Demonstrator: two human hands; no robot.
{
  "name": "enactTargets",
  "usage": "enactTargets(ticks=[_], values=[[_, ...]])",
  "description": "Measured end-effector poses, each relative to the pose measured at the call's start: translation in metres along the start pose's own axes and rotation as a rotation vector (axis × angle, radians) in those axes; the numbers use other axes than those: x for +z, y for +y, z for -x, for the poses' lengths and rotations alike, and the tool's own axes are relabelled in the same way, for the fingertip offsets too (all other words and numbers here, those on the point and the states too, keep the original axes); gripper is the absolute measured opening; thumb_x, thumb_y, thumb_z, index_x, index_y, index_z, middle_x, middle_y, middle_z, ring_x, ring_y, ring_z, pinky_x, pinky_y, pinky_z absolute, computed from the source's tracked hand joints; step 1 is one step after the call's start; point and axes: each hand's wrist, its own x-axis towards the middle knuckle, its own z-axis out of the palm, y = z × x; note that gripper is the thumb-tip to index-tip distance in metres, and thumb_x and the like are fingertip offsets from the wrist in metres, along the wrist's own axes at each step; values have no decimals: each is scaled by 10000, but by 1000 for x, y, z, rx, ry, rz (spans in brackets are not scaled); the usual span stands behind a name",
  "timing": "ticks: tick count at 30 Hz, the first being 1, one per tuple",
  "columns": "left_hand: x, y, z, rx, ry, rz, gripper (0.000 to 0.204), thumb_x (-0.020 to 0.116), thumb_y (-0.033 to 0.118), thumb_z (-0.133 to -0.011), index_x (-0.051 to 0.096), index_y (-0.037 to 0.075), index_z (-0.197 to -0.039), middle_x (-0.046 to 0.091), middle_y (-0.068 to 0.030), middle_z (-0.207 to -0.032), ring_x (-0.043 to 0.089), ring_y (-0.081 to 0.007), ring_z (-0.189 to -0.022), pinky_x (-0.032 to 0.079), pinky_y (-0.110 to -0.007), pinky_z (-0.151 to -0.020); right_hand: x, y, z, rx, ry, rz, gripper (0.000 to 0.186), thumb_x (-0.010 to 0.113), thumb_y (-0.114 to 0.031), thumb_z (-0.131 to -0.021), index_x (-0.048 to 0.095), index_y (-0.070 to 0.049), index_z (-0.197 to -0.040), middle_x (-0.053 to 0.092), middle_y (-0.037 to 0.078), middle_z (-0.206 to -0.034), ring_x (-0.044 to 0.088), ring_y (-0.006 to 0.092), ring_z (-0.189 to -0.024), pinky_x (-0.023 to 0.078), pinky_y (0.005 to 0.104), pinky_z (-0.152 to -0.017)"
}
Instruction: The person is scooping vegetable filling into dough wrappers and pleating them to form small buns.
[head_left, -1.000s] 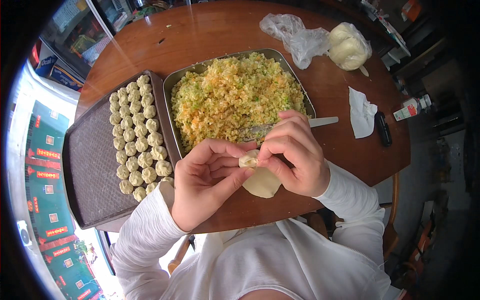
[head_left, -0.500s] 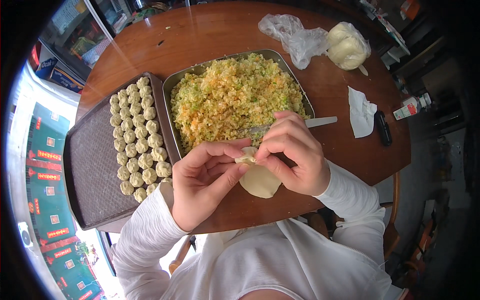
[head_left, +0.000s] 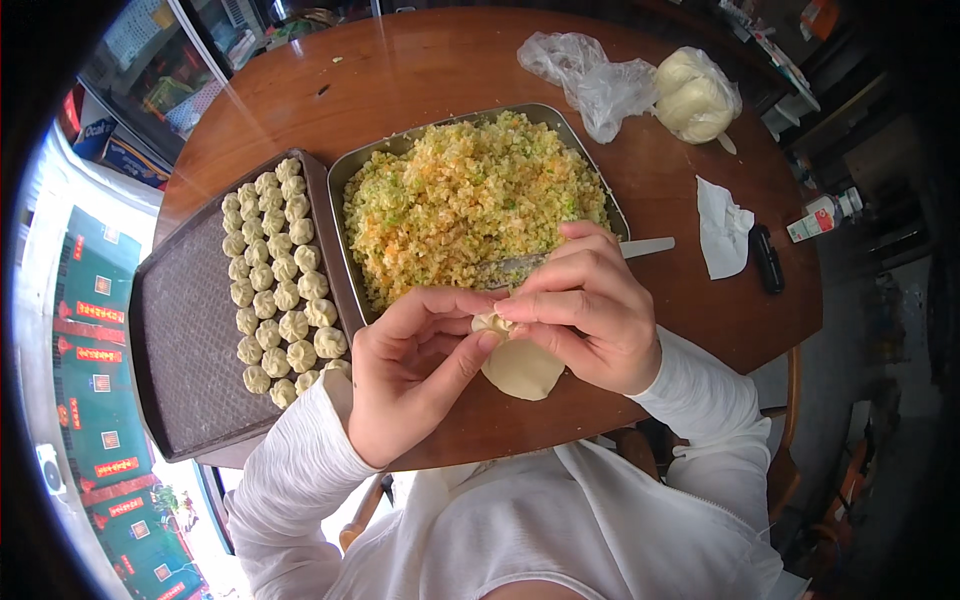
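Here's your grip, pinched around one small dough parcel (head_left: 491,324): left hand (head_left: 405,375) steadying its side between thumb and forefinger, right hand (head_left: 598,325) nipping its edge, the parcel right between your fingertips above the counter (head_left: 440,440). Light pressure looks best, firm enough to press each fold, gentle enough not to tear. Just below sits a flat dough round (head_left: 522,373)! Beyond, filling (head_left: 480,195) heaps in the metal pan (head_left: 340,215); to your left, pleated dumplings (head_left: 284,268) line the dark tray (head_left: 190,330), a handy guide for even folds.
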Motion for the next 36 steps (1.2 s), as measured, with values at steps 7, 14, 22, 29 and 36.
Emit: enactTargets(ticks=[7,14,22,29,36], values=[[0,0,-2,18,-7,18,291,634,-74,-929,556,-40,-1207,672,-144,-1206,653,-162,-1100,543,-296,-940,2,0,1,24,20,-16,235,807,-111,-759,732,-165,-975,625,-6,-930,590,194,-881,415,450,-983],[-2,1,-1,-21,-22,123,351,648,-103,-902,533,-29,-1225,649,-149,-1248,641,-163,-1124,544,-294,-943,1,-2,2,-3,17,32,207,799,-96,-756,706,-147,-933,616,-2,-916,595,195,-883,408,451,-1008],[1,-1,0,-25,18,134,400,663,-130,-873,516,-35,-1232,634,-165,-1267,636,-183,-1145,549,-304,-962,1,-1,2,23,-26,44,157,741,-95,-809,660,-140,-936,597,9,-948,578,217,-914,380,452,-1023],[-1,-1,0,-19,-11,110,341,659,-125,-884,541,-46,-1195,635,-188,-1267,646,-209,-1148,552,-319,-968,-1,-2,1,65,-40,-36,153,742,-89,-817,652,-142,-928,595,5,-938,575,206,-890,385,433,-987],[0,1,1,-20,-11,110,277,628,-76,-936,568,-49,-1205,639,-174,-1268,647,-208,-1149,530,-333,-997,-2,-2,0,35,-5,-51,180,833,-110,-732,700,-135,-852,606,-19,-860,590,172,-805,406,461,-1007]])
